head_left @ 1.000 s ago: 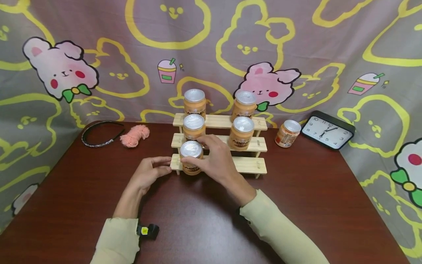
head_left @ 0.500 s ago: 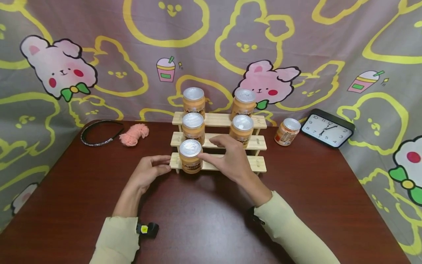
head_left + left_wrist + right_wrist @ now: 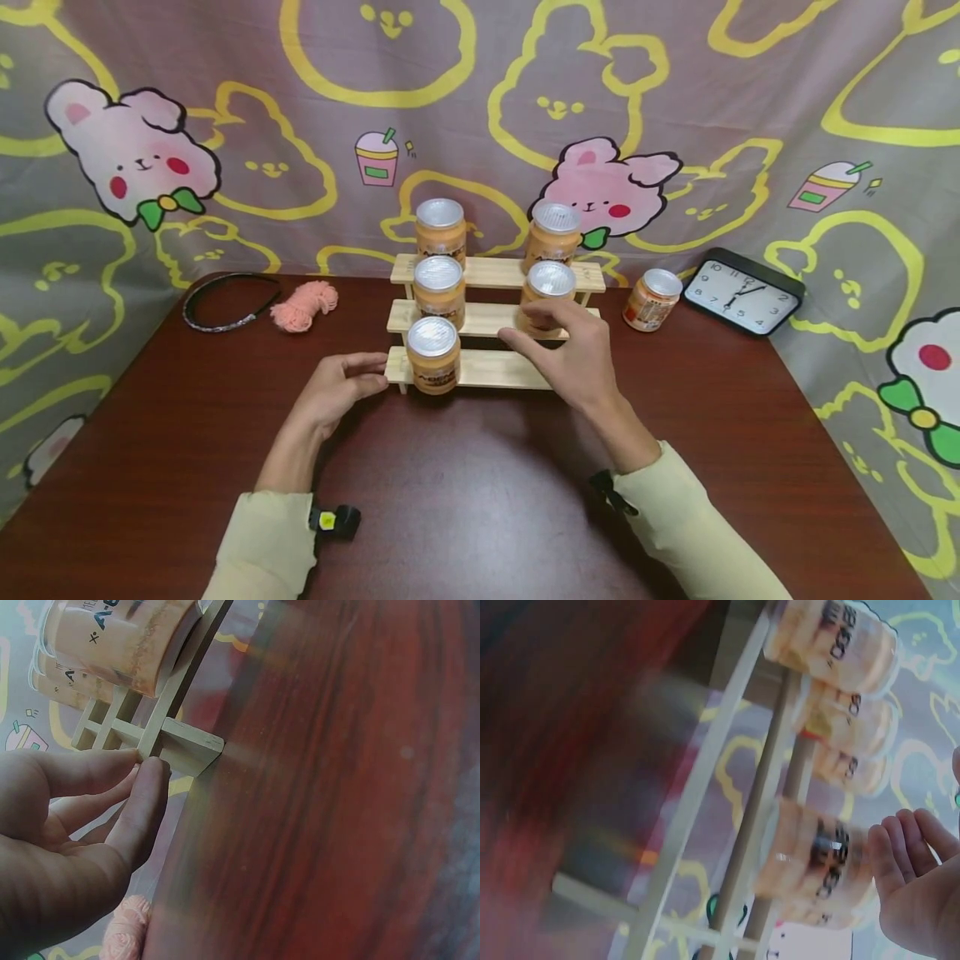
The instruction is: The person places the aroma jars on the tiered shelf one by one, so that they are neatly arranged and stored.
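A three-tier wooden rack [image 3: 487, 367] bears orange jars with silver lids. My left hand [image 3: 333, 396] pinches the left end of its lowest shelf between thumb and fingers, closely seen in the left wrist view. On that shelf's left part a jar [image 3: 435, 367] stands upright. My right hand [image 3: 573, 350] holds nothing; its fingers are parted from the thumb, in front of the right jar [image 3: 551, 281] of the middle shelf, which it partly covers. The right wrist view shows the right hand [image 3: 922, 885] beside jars, somewhat blurred.
Right of the rack another jar [image 3: 652, 304] stands on the brown table [image 3: 450, 500], beside a black-framed clock [image 3: 746, 292]. To the left lie a pink yarn bundle [image 3: 303, 306] and a dark headband [image 3: 197, 312]. A patterned curtain [image 3: 465, 133] hangs behind.
My right hand has let go of the jar on the lowest shelf's left and moved right, in front of the middle shelf's right jar. The left hand has stayed at the rack's end.
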Motion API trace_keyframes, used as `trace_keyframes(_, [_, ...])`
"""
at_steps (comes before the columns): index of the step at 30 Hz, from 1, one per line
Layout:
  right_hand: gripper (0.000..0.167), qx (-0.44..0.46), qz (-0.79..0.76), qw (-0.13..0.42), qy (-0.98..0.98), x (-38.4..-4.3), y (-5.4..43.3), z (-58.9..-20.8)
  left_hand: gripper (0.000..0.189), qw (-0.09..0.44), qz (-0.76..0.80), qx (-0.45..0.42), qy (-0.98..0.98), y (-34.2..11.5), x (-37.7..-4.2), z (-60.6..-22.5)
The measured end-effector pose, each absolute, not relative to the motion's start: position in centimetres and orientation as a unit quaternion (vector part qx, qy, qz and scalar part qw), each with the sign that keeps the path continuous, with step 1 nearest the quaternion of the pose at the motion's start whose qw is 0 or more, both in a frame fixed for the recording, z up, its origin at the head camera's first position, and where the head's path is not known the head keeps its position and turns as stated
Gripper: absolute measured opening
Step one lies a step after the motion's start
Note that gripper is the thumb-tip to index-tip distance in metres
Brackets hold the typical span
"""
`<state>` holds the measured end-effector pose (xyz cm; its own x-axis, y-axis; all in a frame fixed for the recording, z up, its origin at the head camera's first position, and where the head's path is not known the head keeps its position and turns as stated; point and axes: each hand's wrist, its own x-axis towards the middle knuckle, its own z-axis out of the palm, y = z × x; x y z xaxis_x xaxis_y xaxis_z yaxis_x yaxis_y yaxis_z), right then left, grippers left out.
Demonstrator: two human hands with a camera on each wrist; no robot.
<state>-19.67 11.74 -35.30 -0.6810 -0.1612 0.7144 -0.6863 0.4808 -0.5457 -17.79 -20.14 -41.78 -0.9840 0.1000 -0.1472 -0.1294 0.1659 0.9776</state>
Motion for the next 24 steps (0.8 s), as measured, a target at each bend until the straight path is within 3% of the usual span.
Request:
trace_keyframes(14, [0.02,0.185,0.447,0.35,-0.802,-22.0,16.7,-34.5,0.047,0.092,0.644,-0.011,0.759,-20.2,-17.8,-41.6])
trace_keyframes(24, [0.026,0.047,0.427,0.333,-0.839,-24.3,21.0,-34.6,0.047,0.094,0.646,-0.011,0.758,-20.2,-17.8,-41.6])
